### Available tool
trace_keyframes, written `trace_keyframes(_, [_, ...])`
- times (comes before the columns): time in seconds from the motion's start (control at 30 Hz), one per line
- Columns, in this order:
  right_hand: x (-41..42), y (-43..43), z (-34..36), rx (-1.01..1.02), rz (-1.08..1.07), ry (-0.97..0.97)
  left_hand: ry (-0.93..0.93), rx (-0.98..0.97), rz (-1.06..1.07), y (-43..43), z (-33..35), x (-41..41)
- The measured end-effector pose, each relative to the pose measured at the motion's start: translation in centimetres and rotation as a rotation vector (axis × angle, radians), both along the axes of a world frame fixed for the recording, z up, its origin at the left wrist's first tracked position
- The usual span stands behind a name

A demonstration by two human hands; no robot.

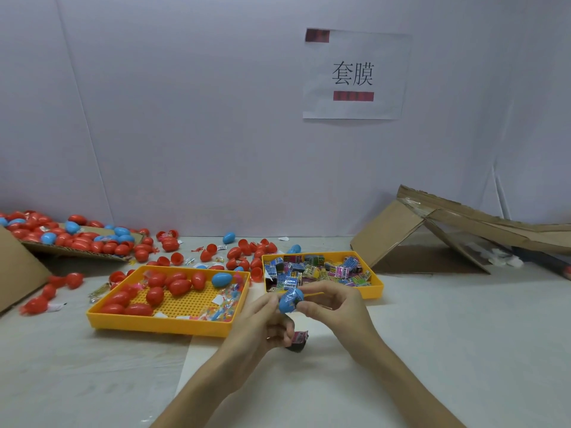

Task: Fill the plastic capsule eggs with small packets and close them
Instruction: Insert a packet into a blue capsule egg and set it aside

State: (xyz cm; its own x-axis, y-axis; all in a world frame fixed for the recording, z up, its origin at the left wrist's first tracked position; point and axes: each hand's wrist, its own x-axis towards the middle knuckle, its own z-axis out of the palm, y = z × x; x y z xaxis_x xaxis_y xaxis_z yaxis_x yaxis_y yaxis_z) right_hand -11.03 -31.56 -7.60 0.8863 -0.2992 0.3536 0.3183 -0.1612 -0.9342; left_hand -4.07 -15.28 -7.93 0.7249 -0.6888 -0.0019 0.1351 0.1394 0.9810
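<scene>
Egg: a blue plastic capsule egg (290, 301) is held up over the near middle of the white table (432, 350), just in front of two trays.
Axis: the long axis is tilted, lower end to the near left, upper end to the far right. Which end is the pointed one cannot be told.
Left hand: the left hand (262, 319) is pinched onto the egg's left side.
Right hand: the right hand (335, 307) is gripped onto its right side by curled fingertips.
Packet: a small dark-and-pink packet (298, 339) is seen just under the left hand's lower fingers. Whether it is held or lying on the table cannot be told.
Left tray: red plastic eggs (180, 287) are held in a yellow plastic tray (154, 324).
Right tray: printed small packets (309, 270) are piled in a second yellow tray (377, 285).
</scene>
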Motion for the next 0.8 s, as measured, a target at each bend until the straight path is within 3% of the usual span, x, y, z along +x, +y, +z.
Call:
trace_keyframes(0.13, [-0.02,0.04,-0.03,0.015,0.007,0.000,-0.156,0.060,0.151,-0.33,-0.17,0.17])
trace_keyframes(0.27, [-0.08,0.18,-0.03,0.021,0.025,-0.008,-0.292,0.000,0.146,0.32,0.02,0.05])
trace_keyframes(0.8, [-0.05,-0.19,-0.20,0.015,0.034,-0.024,-0.231,0.006,0.150,0.31,-0.18,0.15])
